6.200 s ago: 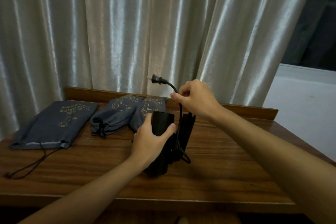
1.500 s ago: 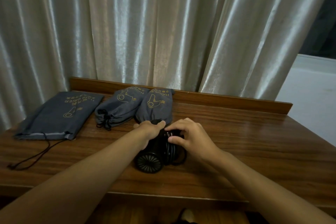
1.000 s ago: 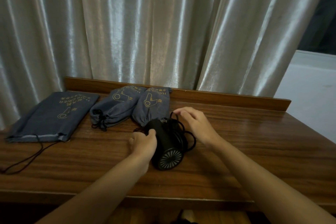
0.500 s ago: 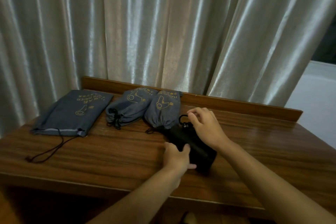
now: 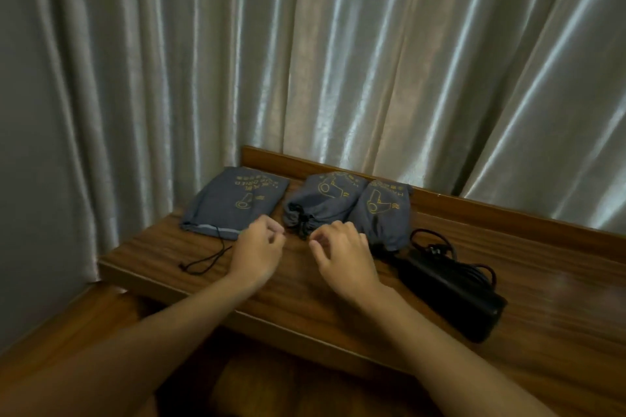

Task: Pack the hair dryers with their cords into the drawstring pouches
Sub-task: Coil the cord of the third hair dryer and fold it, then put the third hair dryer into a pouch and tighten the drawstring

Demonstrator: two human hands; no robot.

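Three grey pouches line the table's (image 5: 305, 284) back edge: one flat pouch (image 5: 237, 201) at the left corner, two filled pouches (image 5: 352, 206) beside it. Left hand (image 5: 259, 252) and right hand (image 5: 343, 256) hover before them, fingers loosely curled, holding nothing. Black hair dryer (image 5: 450, 294) with coiled cord (image 5: 440, 249) lies rightward; curtains (image 5: 338, 54) behind.

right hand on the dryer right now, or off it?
Apart. In the head view the right hand hovers with loosely curled fingers, and bare wooden table shows between it and the black hair dryer lying to its right.
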